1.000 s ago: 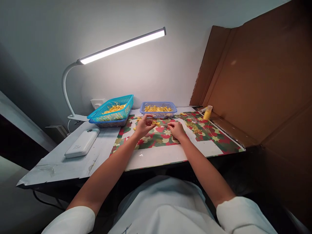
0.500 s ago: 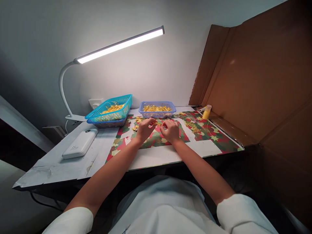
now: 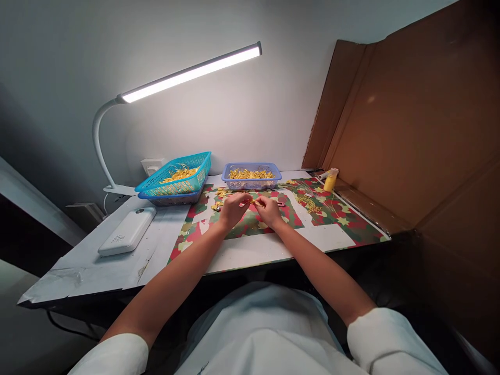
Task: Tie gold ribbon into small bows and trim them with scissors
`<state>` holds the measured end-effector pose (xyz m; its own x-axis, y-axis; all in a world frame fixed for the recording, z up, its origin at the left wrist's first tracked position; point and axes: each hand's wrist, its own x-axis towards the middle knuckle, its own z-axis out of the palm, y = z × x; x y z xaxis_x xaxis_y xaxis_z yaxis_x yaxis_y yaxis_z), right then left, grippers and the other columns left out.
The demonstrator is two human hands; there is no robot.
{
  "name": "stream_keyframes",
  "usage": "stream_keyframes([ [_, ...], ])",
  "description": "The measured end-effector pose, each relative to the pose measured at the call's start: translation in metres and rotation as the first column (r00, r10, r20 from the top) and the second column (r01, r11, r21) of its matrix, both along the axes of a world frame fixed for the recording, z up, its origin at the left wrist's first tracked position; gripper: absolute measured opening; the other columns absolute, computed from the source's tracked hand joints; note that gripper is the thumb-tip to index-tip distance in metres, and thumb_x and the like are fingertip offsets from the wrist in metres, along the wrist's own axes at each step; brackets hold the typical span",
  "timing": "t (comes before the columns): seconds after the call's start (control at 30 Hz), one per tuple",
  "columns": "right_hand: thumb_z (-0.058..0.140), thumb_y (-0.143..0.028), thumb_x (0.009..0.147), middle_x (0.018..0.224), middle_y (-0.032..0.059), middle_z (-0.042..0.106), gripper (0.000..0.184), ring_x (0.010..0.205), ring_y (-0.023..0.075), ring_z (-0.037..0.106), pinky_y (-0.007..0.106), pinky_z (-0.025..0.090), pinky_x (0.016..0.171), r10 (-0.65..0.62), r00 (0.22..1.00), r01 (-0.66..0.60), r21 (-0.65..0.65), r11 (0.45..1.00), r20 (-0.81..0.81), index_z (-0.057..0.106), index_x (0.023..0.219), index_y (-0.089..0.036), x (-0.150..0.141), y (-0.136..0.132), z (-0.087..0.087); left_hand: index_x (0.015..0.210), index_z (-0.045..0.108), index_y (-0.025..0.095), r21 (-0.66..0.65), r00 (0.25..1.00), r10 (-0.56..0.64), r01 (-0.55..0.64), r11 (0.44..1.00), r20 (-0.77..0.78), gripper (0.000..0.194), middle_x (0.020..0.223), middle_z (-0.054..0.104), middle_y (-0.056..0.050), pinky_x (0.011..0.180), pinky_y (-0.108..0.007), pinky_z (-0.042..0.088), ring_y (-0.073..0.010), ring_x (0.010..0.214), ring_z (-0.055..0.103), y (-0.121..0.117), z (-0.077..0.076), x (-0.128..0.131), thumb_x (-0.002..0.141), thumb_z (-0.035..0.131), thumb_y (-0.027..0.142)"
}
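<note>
My left hand (image 3: 233, 209) and my right hand (image 3: 269, 211) meet over the camouflage-patterned sheet (image 3: 253, 225), fingertips almost touching. Both are closed in a pinch on a small golden-yellow piece (image 3: 253, 202), mostly covered by the fingers; its exact kind is too small to make out. Beside my left hand lie several loose golden pieces (image 3: 217, 206) on the sheet. A pinkish-red tool handle (image 3: 280, 204) shows just past my right hand. Farther right, thin golden strands (image 3: 308, 203) lie in a tangled bunch.
A lilac basket (image 3: 252, 183) of golden pieces stands behind my hands. Left of it, a turquoise basket (image 3: 203, 169) rests tilted on a blue one (image 3: 175, 198). Also around are a white power bank (image 3: 127, 234), a lamp (image 3: 191, 73), a yellow-filled bottle (image 3: 330, 180) and a cardboard wall (image 3: 410, 120).
My right hand has shifted slightly left and its fingers now point toward the left hand, closing the gap between them. The tool handle has come into sight beside it.
</note>
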<state>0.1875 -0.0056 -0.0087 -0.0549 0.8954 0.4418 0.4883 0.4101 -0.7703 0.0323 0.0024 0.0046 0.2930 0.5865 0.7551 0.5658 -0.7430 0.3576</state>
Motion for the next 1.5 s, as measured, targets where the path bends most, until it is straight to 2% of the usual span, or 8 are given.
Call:
stream_keyframes([
  [0.1,0.051,-0.034,0.077,0.056,-0.003,0.05,0.02,0.054,0.0126,0.043,0.025,0.031,0.053,0.017,0.994,-0.014,0.027,1.0,-0.105,0.051,0.061,-0.021,0.0,0.002,-0.003,0.08,0.061,0.022,-0.021,0.999,0.024,-0.025,0.999,-0.036,0.001,0.079,0.068,-0.002,0.071,-0.031,0.049,-0.0177,0.072,0.062,-0.003,0.003,0.001,0.079,0.061,0.022],
  [0.23,0.052,-0.031,0.074,0.052,-0.0046,0.044,0.022,0.051,0.0107,0.038,0.025,0.028,0.052,-0.016,0.996,0.024,0.092,0.995,-0.087,0.043,0.057,-0.021,0.0,-0.001,0.0,0.077,0.056,0.021,0.006,0.988,0.074,-0.074,0.997,-0.136,0.01,0.083,0.061,-0.006,0.074,-0.034,0.045,-0.0218,0.081,0.056,-0.004,0.009,-0.001,0.079,0.061,0.029],
  [0.4,0.052,-0.03,0.075,0.053,-0.0041,0.044,0.022,0.052,0.0107,0.038,0.025,0.029,0.053,0.043,0.999,-0.043,0.132,0.99,0.0,0.043,0.058,-0.021,0.002,-0.003,0.003,0.063,0.044,0.021,-0.086,0.965,-0.044,0.022,0.996,-0.26,0.024,0.067,0.052,-0.003,0.067,-0.031,0.038,-0.0196,0.07,0.049,0.004,0.01,-0.004,0.086,0.046,0.025],
  [0.7,0.049,-0.029,0.078,0.055,-0.0039,0.042,0.02,0.053,0.0115,0.039,0.025,0.03,0.054,0.06,0.997,-0.053,0.136,0.989,-0.049,0.042,0.061,-0.021,0.006,-0.003,0.006,0.06,0.045,0.02,-0.276,0.995,-0.099,0.088,0.957,-0.027,0.025,0.061,0.05,0.001,0.065,-0.029,0.035,-0.0167,0.066,0.046,0.009,0.009,-0.002,0.084,0.046,0.028],
  [0.9,0.048,-0.026,0.078,0.056,-0.0026,0.045,0.018,0.054,0.0129,0.041,0.027,0.031,0.056,0.016,1.0,-0.016,0.205,0.979,0.0,0.043,0.061,-0.022,0.006,-0.003,0.005,0.063,0.048,0.02,-0.261,0.997,-0.065,0.052,0.964,-0.044,0.025,0.066,0.053,0.0,0.064,-0.029,0.036,-0.0171,0.067,0.047,0.008,0.009,-0.001,0.086,0.046,0.03],
  [1.03,0.046,-0.023,0.081,0.061,-0.0003,0.053,0.018,0.059,0.0144,0.045,0.028,0.033,0.064,-0.024,0.992,-0.012,0.287,0.958,0.121,0.045,0.064,-0.021,0.005,-0.003,0.005,0.066,0.049,0.021,-0.154,0.99,-0.02,-0.001,0.988,-0.136,0.024,0.07,0.056,-0.002,0.064,-0.03,0.036,-0.0185,0.069,0.048,0.006,0.009,-0.003,0.086,0.047,0.033],
  [1.2,0.045,-0.024,0.083,0.065,0.0011,0.055,0.018,0.062,0.0154,0.046,0.029,0.032,0.066,-0.061,0.98,0.001,0.303,0.953,0.189,0.045,0.065,-0.021,0.003,-0.004,0.005,0.066,0.051,0.021,-0.027,0.973,0.035,-0.042,0.999,-0.229,0.022,0.069,0.058,-0.004,0.066,-0.032,0.034,-0.0205,0.07,0.047,0.003,0.01,-0.003,0.086,0.05,0.031],
  [1.5,0.046,-0.022,0.08,0.059,-0.0014,0.049,0.018,0.056,0.0134,0.042,0.027,0.031,0.058,0.025,0.993,-0.054,0.25,0.967,0.118,0.041,0.063,-0.022,0.004,-0.002,0.003,0.058,0.048,0.021,-0.165,0.992,-0.011,-0.01,0.986,-0.126,0.029,0.061,0.056,-0.001,0.065,-0.031,0.034,-0.0178,0.064,0.044,0.008,0.005,-0.004,0.085,0.048,0.031],
])
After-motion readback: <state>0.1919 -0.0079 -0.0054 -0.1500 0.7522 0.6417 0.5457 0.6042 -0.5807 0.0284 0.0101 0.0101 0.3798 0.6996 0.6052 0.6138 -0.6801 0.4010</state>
